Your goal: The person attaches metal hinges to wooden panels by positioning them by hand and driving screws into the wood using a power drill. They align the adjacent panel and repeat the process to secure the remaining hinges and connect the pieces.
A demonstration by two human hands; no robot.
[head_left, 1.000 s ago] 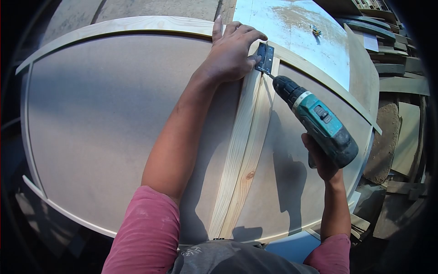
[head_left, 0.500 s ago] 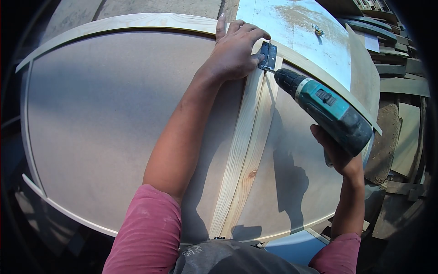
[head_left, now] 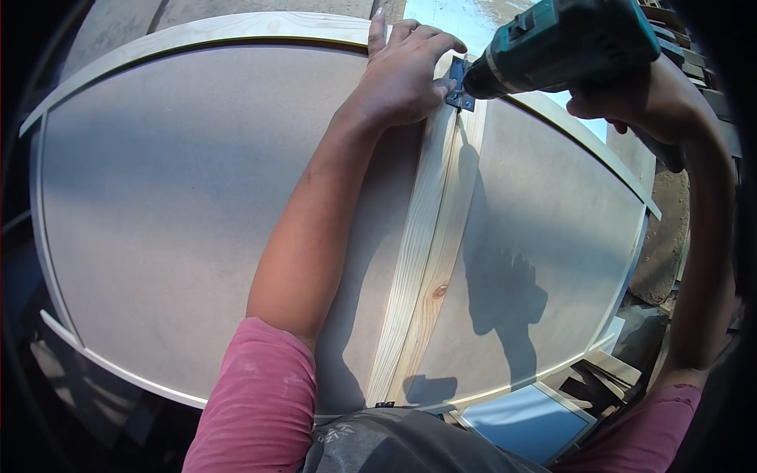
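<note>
At the far end of two wooden strips (head_left: pixel 422 252), a dark metal hinge (head_left: pixel 456 96) lies across their joint. My left hand (head_left: pixel 400 79) steadies it, thumb against its left side and index finger curved over its far end. The other left fingers spread over the far rail. My right hand (head_left: pixel 650 102) grips a teal and black cordless drill (head_left: pixel 560 47) by its handle. The drill slants down to the left, its chuck (head_left: pixel 479 77) over the hinge's right side. The chuck hides the bit's tip and part of the hinge.
Framed panels (head_left: pixel 197 213) spread to both sides of the strips. A second dark hinge (head_left: pixel 385 404) shows at the near end, by my body. Scrap wood (head_left: pixel 670 236) lies to the right. A blue-surfaced panel (head_left: pixel 524 422) is below the near edge.
My right hand has raised the drill up and to the right, from the hinge's near end to farther along its right side. My left hand stays at the hinge.
</note>
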